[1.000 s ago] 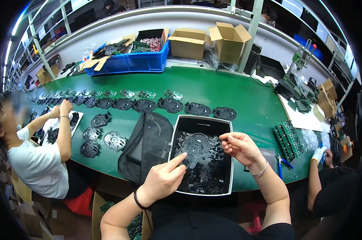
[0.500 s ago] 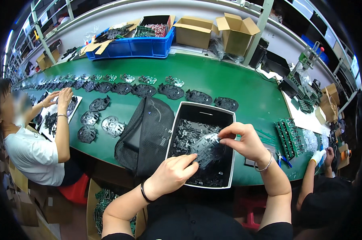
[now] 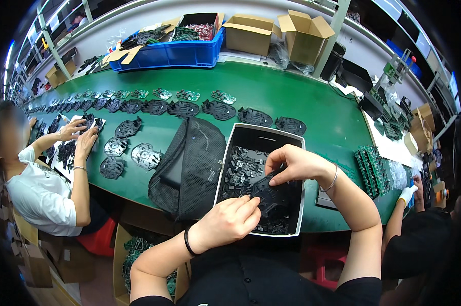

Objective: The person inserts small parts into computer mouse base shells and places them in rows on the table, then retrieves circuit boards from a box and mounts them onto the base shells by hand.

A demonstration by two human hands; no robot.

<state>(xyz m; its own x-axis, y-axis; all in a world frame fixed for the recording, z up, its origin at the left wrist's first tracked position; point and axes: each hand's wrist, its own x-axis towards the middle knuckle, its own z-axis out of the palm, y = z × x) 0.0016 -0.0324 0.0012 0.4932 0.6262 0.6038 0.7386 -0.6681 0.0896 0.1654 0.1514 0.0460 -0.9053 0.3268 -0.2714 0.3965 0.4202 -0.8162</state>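
Note:
A white-rimmed box stands before me with many small black plastic pieces in it. Over these pieces lies a dark, rounded plastic shell, held at its left edge by my left hand, whose fingers are closed. My right hand comes in from the right, thumb and index finger bent together at the shell's upper part. Whatever sits between those two fingertips is too small to make out. A black mesh-covered bag or case leans against the box's left side.
Rows of black shells and green circuit boards line the green table. Behind stand a blue crate and cardboard boxes. Stacked boards are at right. A co-worker works at left; another's gloved hand shows at right.
The shell has tilted, and its shiny inner face now looks dark. My right hand has shifted slightly left at its edge. The left co-worker's hands have moved lower over the white board.

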